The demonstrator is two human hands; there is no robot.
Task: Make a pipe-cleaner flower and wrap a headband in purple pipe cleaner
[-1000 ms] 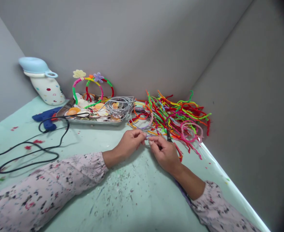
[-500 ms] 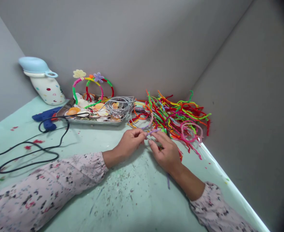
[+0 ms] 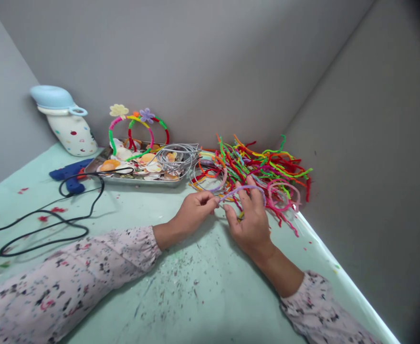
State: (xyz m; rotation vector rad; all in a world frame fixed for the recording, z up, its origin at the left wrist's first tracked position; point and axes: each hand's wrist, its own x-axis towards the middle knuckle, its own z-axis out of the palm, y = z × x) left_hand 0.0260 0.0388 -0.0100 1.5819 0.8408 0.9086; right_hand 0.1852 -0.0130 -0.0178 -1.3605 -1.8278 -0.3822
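My left hand [image 3: 197,209] is closed in a pinch on one end of a purple pipe cleaner [image 3: 227,193]. From there the pipe cleaner arcs rightward across the fingers of my right hand [image 3: 252,222], curving down near its ring finger side. The fingers of that hand are spread, its thumb apart and pointing toward the left fingertips. A short grey strand, perhaps wire, shows by the left fingertips; where it leads is hidden. Just beyond both hands lies a tangled heap of colourful pipe cleaners [image 3: 256,167].
A metal tray [image 3: 141,182] holds shells, a coil of silver wire [image 3: 179,157] and two flower-topped pipe-cleaner hoops [image 3: 152,136]. Left of it lie a blue glue gun [image 3: 74,173] with a looping black cord [image 3: 77,220] and a white bottle [image 3: 72,134] with blue lid. Scraps dot the green tabletop.
My right hand has opened its fingers and lifted slightly away to the right. The purple pipe cleaner, whose end hung below that hand, now arcs over its fingers. My left hand keeps its pinch.
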